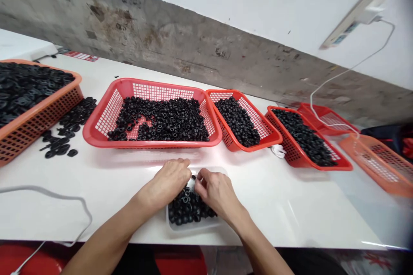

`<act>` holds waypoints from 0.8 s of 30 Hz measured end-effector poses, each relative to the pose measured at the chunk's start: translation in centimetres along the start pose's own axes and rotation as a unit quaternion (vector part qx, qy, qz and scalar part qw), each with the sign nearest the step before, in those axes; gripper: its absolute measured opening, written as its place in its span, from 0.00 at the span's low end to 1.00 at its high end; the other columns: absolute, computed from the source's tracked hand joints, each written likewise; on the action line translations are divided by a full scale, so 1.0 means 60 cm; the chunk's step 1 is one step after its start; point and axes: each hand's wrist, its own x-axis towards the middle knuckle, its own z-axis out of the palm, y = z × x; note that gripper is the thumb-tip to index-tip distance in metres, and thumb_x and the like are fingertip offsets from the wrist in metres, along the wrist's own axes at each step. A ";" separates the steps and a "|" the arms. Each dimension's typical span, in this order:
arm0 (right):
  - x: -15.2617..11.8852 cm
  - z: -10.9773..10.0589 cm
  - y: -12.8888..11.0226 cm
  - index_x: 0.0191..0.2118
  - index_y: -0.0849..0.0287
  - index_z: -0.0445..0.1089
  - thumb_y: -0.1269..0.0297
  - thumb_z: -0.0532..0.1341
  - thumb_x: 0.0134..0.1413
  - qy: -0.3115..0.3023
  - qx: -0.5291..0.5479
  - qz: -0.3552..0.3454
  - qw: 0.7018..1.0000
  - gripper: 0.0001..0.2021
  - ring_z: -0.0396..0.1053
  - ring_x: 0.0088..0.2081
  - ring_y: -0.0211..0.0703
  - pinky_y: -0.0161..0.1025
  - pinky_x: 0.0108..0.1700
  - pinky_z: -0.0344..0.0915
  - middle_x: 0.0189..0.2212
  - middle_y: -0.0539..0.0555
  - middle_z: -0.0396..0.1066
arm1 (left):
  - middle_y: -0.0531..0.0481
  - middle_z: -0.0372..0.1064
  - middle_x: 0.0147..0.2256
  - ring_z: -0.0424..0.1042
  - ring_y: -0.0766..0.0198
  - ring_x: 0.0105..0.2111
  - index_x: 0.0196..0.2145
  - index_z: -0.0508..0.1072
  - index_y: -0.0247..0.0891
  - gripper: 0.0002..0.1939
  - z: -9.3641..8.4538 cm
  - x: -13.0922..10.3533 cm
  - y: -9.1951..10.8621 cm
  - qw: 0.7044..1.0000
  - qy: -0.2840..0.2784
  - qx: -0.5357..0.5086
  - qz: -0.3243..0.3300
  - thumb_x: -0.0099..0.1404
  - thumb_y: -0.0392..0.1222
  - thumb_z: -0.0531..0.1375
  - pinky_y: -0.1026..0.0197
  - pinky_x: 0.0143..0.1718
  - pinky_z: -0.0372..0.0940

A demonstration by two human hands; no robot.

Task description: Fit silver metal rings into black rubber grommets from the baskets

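Note:
A clear plastic tray (193, 226) full of small black rubber-looking rings and round caps (187, 210) lies on the white table close to me. Over its far left part is my left hand (172, 178), fingers curled together, their tips turned away from view. My right hand (214, 191) bends over the tray's right side, thumb and fingertips pinched. A small black piece (194, 177) shows between the two hands, seemingly at the right fingertips. What the left fingers hold, if anything, is hidden.
Behind the tray stands a wide red basket (151, 143) of black rings. Further red baskets (240, 137) (306, 154) of small black parts are to its right. An orange basket (41, 111) and loose black pieces (61, 142) lie left. White cables (64, 193) cross the table.

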 end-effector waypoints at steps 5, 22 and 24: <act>0.000 -0.004 0.007 0.30 0.59 0.71 0.71 0.58 0.53 0.016 0.165 0.000 0.986 0.05 0.70 0.27 0.39 0.33 0.33 0.57 0.25 0.50 0.74 | 0.40 0.74 0.32 0.75 0.49 0.35 0.31 0.78 0.34 0.10 -0.014 -0.004 -0.004 1.000 -0.025 0.018 -0.001 0.63 0.27 0.57 0.54 0.33 0.68; 0.004 0.009 0.033 0.33 0.62 0.71 0.50 0.62 0.57 -0.083 0.561 0.031 0.823 0.17 0.49 0.20 0.29 0.31 0.22 0.45 0.24 0.49 0.64 | 0.39 0.75 0.32 0.76 0.50 0.34 0.31 0.78 0.33 0.10 -0.018 -0.001 0.008 0.999 -0.033 0.023 -0.007 0.64 0.27 0.57 0.55 0.34 0.67; 0.000 0.006 0.034 0.34 0.61 0.72 0.49 0.62 0.57 -0.086 0.573 0.033 0.814 0.17 0.49 0.21 0.29 0.31 0.22 0.45 0.25 0.48 0.64 | 0.39 0.75 0.33 0.76 0.49 0.35 0.32 0.78 0.32 0.10 -0.020 -0.002 0.007 0.999 -0.034 0.023 -0.006 0.64 0.27 0.57 0.54 0.35 0.68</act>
